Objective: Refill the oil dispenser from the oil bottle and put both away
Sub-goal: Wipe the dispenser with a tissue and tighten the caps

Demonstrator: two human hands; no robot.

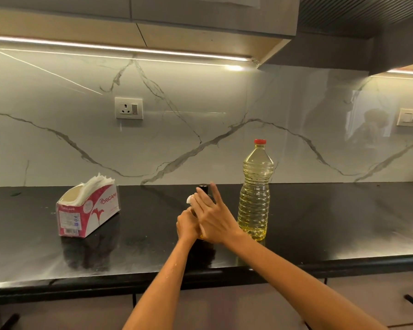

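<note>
Oil dispenser [203,188] standing on black worktop [320,222], mostly hidden behind both hands, only dark cap poking out on top. Left hand [187,226] curled round its lower body. Right hand [212,216] fingers spread flat, pressing white tissue [189,199] against dispenser side. Oil bottle [255,190], red cap on, upright just right of hands, partly full. Tissue box [88,210] further left, apart from everything.

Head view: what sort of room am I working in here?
Most likely a home kitchen: a dark counter under wall cupboards, a marble-look wall panel with a socket, an oil bottle standing there.
</note>
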